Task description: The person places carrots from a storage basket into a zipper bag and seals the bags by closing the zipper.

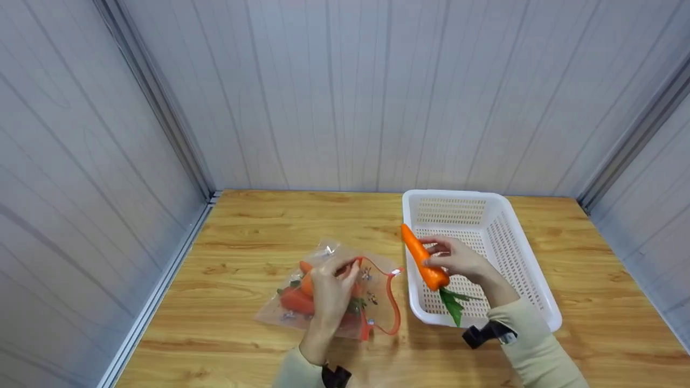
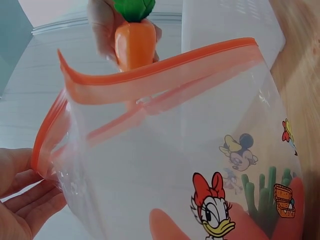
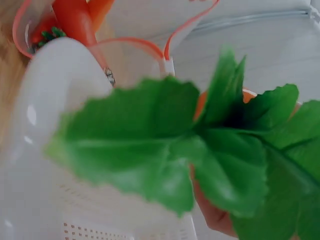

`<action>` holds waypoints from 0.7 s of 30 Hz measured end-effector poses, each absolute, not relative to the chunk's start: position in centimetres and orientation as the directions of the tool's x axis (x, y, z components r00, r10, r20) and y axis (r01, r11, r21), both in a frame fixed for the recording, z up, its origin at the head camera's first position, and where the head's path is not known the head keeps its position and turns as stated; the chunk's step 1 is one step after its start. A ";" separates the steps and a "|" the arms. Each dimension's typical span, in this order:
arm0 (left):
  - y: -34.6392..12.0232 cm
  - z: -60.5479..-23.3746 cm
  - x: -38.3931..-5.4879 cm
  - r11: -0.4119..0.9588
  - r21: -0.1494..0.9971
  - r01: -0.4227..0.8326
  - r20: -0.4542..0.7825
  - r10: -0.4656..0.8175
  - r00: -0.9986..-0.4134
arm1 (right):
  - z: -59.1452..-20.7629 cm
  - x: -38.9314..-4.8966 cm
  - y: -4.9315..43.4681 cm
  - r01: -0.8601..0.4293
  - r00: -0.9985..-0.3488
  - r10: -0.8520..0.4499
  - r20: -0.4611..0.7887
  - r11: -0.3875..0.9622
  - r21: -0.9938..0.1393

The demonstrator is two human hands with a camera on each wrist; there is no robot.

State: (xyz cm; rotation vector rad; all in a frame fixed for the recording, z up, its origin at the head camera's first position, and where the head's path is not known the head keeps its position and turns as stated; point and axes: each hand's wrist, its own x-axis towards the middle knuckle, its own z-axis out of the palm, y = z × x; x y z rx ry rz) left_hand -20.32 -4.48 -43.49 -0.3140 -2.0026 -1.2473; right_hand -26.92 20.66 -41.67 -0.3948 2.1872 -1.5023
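Note:
My right hand (image 1: 455, 256) holds an orange carrot (image 1: 423, 258) with green leaves (image 1: 454, 305) over the left side of a white plastic basket (image 1: 539, 283). Those leaves fill much of the right wrist view and hide most of that hand. My left hand (image 1: 331, 285) pinches the orange-edged mouth of a clear zip bag (image 1: 276, 319), whose opening faces the basket. Inside the bag lie several vegetables, among them a red one (image 1: 296, 300) and an orange one. Cartoon figures (image 2: 212, 207) are printed on the bag, seen large in the left wrist view.
The basket has slotted walls and stands at the right of the wooden table (image 1: 237, 258). Pale panel walls (image 1: 334, 97) close off the back and both sides. A white slider (image 1: 397, 271) sits on the bag's orange zip edge.

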 end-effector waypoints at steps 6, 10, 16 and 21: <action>-4.5 -43.5 -20.2 0.472 0.681 0.560 0.694 -0.172 -0.699 | -41.6 -24.8 20.6 -0.098 -0.800 -0.588 -0.117 0.321 -0.942; -4.4 -43.5 -20.1 0.473 0.689 0.549 0.682 -0.167 -0.712 | -41.8 -23.4 20.6 -0.153 -0.765 -0.641 -0.070 0.285 -0.946; -4.5 -43.4 -20.1 0.494 0.681 0.540 0.685 -0.168 -0.709 | -42.3 -21.8 20.4 -0.204 -0.700 -0.713 -0.036 0.247 -0.947; -4.5 -43.4 -20.0 0.490 0.687 0.537 0.679 -0.168 -0.715 | -42.8 -21.0 20.0 -0.229 -0.648 -0.761 -0.016 0.215 -0.949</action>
